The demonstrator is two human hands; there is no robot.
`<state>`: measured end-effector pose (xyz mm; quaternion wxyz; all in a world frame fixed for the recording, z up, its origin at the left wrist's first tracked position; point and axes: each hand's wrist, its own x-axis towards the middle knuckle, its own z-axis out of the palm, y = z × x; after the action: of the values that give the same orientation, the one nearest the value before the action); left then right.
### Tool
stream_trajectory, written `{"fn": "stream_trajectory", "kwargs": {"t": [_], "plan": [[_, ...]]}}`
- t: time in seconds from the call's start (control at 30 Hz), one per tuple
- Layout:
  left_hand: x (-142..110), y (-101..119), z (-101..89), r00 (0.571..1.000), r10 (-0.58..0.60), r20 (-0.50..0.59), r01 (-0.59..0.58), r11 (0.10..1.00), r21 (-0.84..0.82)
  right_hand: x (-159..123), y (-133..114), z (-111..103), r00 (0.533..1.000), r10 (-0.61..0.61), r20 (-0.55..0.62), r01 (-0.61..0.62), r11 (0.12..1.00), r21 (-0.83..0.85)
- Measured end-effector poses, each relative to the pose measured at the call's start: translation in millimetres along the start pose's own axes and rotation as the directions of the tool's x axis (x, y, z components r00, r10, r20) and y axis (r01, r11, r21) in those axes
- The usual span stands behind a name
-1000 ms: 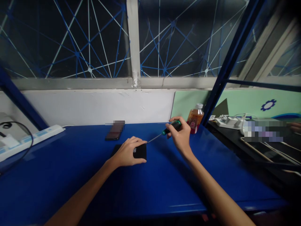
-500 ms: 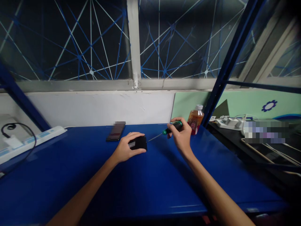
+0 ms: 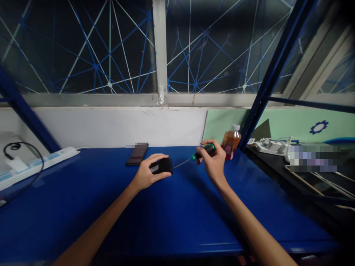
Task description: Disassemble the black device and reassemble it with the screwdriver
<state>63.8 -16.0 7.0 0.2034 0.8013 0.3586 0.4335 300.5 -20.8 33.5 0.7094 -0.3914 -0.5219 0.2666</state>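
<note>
My left hand point(image 3: 146, 173) grips a small black box-like device point(image 3: 162, 166) with a pale label, thumb along its near side and fingers along its far side. It is held at the blue tabletop, its right end facing my other hand. In my right hand point(image 3: 213, 159) is a screwdriver point(image 3: 195, 155) with a green and black handle, fingers wrapped round it. The thin metal shaft slants down to the left, its tip at the device's right end. Whether the tip sits in a screw is too small to tell.
A dark smartphone point(image 3: 137, 153) lies behind my left hand. A drink bottle point(image 3: 232, 142) with a white cap stands behind my right hand. At the left is a white power strip point(image 3: 62, 156) with a plugged black cable. Blue frame posts point(image 3: 256, 111) rise at both sides.
The device's right end has tilted slightly, and the screwdriver's tip stays at that end. Both hands keep their grips. The whole view has shifted a little.
</note>
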Motion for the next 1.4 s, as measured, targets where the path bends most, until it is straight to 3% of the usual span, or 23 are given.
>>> {"fn": "stream_trajectory", "kwargs": {"t": [0.8, 1.1, 1.4], "plan": [[-2.1, -1.1, 1.3, 0.999, 0.05, -0.005, -0.05, 0.998, 0.03, -4.3, -3.2, 1.9, 0.999, -0.025, 0.035, 0.027, 0.998, -0.055], [-1.2, -3.0, -1.1, 0.999, 0.01, -0.039, -0.011, 1.0, -0.015, 4.6, 2.1, -5.5, 0.968, 0.047, 0.248, -0.09, 0.982, 0.164], [-1.3, 0.1, -2.3, 0.998, 0.019, -0.058, -0.019, 1.0, -0.001, -0.5, -4.4, -0.9, 0.997, -0.023, 0.078, 0.03, 0.996, -0.089]]}}
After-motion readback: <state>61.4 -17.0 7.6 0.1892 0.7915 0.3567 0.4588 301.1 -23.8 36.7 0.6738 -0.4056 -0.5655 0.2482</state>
